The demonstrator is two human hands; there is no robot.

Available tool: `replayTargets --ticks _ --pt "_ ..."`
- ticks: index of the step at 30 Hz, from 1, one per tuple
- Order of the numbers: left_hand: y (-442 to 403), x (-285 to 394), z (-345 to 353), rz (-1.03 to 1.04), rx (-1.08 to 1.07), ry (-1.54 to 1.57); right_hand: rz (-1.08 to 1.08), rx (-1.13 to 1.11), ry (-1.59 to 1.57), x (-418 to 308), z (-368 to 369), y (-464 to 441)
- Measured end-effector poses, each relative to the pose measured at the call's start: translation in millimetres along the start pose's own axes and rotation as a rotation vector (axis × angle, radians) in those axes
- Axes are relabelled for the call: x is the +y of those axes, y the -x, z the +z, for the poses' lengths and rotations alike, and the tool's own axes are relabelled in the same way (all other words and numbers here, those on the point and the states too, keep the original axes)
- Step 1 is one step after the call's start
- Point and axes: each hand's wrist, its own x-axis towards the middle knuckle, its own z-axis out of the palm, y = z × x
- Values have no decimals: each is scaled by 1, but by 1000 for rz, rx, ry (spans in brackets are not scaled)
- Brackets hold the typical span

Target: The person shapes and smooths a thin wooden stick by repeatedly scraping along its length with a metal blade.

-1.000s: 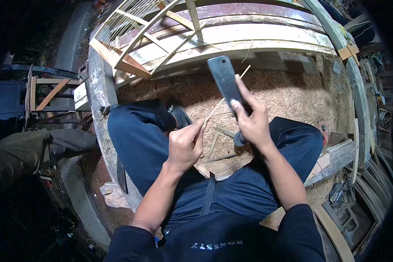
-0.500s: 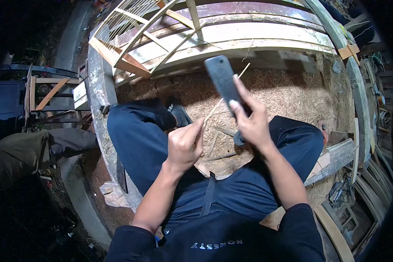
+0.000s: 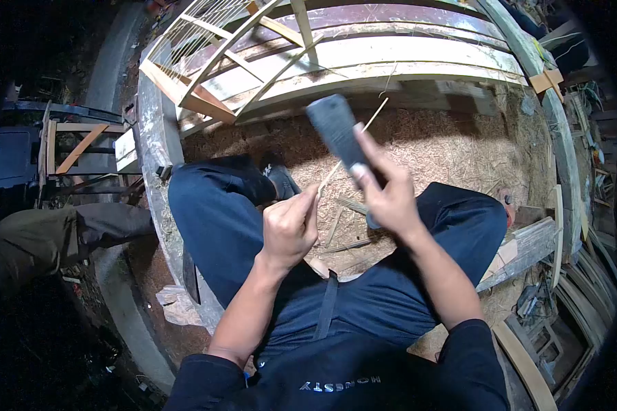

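Observation:
A thin wooden stick point(image 3: 330, 174) slants up and to the right between my hands. Its lower end is pinched in my left hand point(image 3: 290, 226), above my lap. My right hand point(image 3: 391, 188) grips a dark, flat blade-like tool point(image 3: 336, 127) that crosses the stick; the tool is blurred, with its broad end pointing up and left. Whether the blade touches the stick cannot be made out. Behind my right hand a bluish round part shows, mostly hidden.
A slatted wooden frame with thin wires point(image 3: 206, 103) rests on pale planks point(image 3: 391, 55) at the upper left. Wood shavings point(image 3: 459, 151) cover the floor. Another person's leg point(image 3: 110, 229) is at the left. Curved wood strips point(image 3: 586, 308) lie at the right.
My right hand and the dark tool have shifted left, and the tool is tilted further left. The stick's upper end has moved slightly left. My left hand has stayed nearly still.

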Motion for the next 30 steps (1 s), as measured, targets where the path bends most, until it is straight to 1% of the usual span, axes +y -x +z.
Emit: replayTargets --ticks 1,2,3,4,6,7,9,10,12,13,15,17,19,20,21,23,25,27,29,30 --pt "1 -1 2 -1 5 6 -67 -74 -17 -1 5 8" --pt "2 -4 3 4 4 8 0 -110 -45 0 8 11" --pt "2 -5 1 8 -2 5 0 -108 -50 1 5 8" --pt "3 -4 -1 16 -5 5 20 -4 -46 1 2 2" --pt "3 -2 -2 10 4 5 -33 123 -15 5 0 -5" --pt "2 -1 0 4 22 12 -36 122 -8 5 1 -2" --pt "0 1 0 -18 18 27 -62 34 45 2 3 7" --pt "0 0 0 0 11 18 -174 52 108 10 3 4" --pt "4 -2 -4 27 -11 -4 -15 80 10 10 0 1" --pt "5 -2 -4 24 -11 -6 -29 125 24 13 -1 -4" --pt "2 -2 0 -1 23 16 109 -39 -19 -1 2 5" --pt "3 -5 1 9 29 11 -209 -11 123 16 3 6" --pt "1 -2 -1 34 42 40 54 100 -59 9 -1 0" --pt "1 1 -4 10 -10 10 89 100 -58 6 -2 -2" --pt "2 1 -3 9 -8 13 120 98 -51 5 -4 -4" --pt "3 -3 0 16 63 17 -122 82 42 23 -1 -1" --pt "4 -6 1 58 77 26 -126 62 18 19 -4 -3" --pt "4 -4 1 51 57 28 124 75 -105 10 -7 -3" --pt "1 -1 1 38 71 52 135 77 -117 11 -5 -2" --pt "4 -3 1 41 67 39 35 59 -58 17 -5 -1"
